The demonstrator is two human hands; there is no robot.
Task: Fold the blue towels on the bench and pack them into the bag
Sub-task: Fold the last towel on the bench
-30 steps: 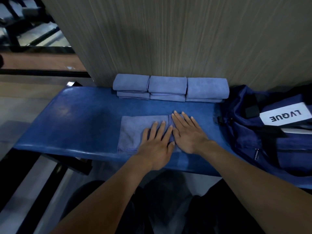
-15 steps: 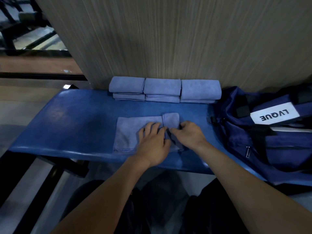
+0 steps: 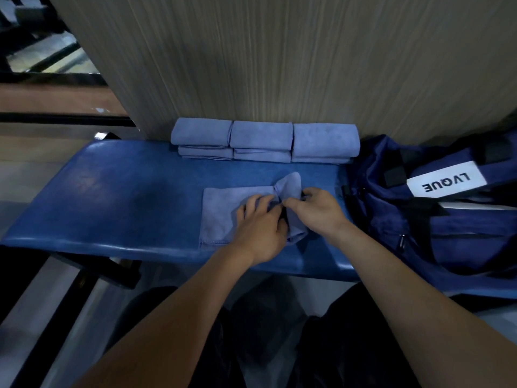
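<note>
The blue padded surface [image 3: 117, 191] is slick-looking, and that is the first risk: the towel [image 3: 223, 217] being folded lies flat near its front edge, so any sideways tug could slide the whole cloth toward the person and off the edge instead of turning the flap. The left hand [image 3: 258, 231] rests on the towel's middle with fingers curled at the fold line; its grip seems to pinch cloth there, though the fingertips are hidden under the raised flap. If it lifts too soon, the lower layer will likely creep and the fold will come out skewed. Behind, against the wall [image 3: 279, 57], the folded towels [image 3: 264, 141] sit in three side-by-side stacks, well apart from the hands and not at risk unless a wide sweep reaches them. The right hand [image 3: 316, 211] has its grip closed on the towel's right end, thumb and fingers pinching a bunched flap that stands up off the surface. The bunching is the main worry: carried over as it is, the flap would probably land wrinkled and narrower than the base, giving a lumpy bundle that will not match the stacks. Just beside this hand sits the bag [image 3: 447, 228], its mouth not plainly open, so packing may snag later.
</note>
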